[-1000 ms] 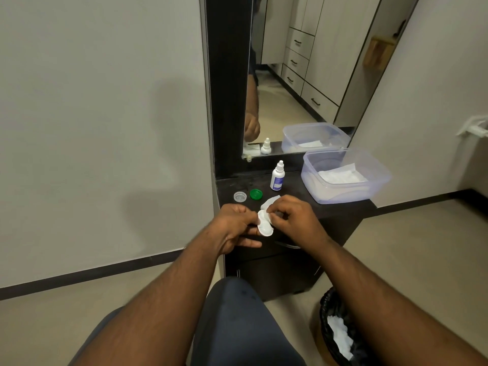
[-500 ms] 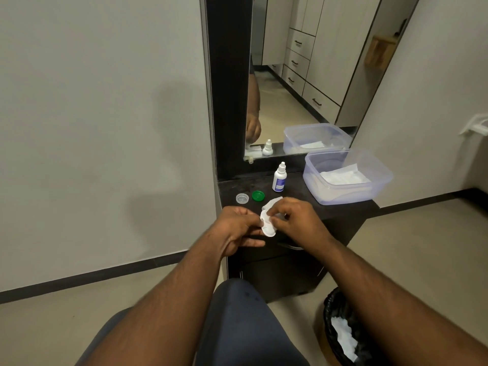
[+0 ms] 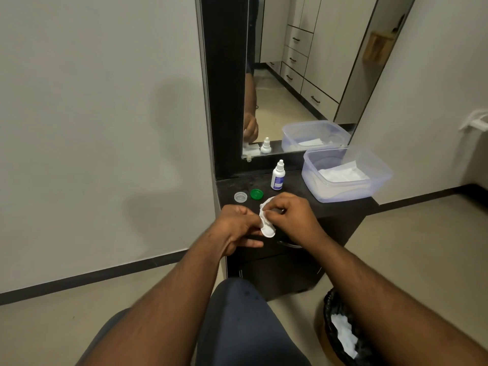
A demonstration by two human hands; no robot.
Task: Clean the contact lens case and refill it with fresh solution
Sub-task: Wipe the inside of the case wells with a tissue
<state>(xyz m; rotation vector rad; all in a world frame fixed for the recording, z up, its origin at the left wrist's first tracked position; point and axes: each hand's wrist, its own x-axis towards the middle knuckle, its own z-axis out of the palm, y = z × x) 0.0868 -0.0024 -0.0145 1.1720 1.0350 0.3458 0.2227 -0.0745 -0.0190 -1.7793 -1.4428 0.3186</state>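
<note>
White lens case (image 3: 267,228) pinched between left hand (image 3: 239,228) and right hand (image 3: 295,220) fingers (tissue-wrapped).

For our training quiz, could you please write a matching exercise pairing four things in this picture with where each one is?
Things:
1. green cap
2. bottle
3. tissue
4. tub

Places:
A. on the right end of the counter
B. between the two hands
C. right of the clear cap
D. upright near the mirror

Pairs: 1-C, 2-D, 3-B, 4-A
</note>
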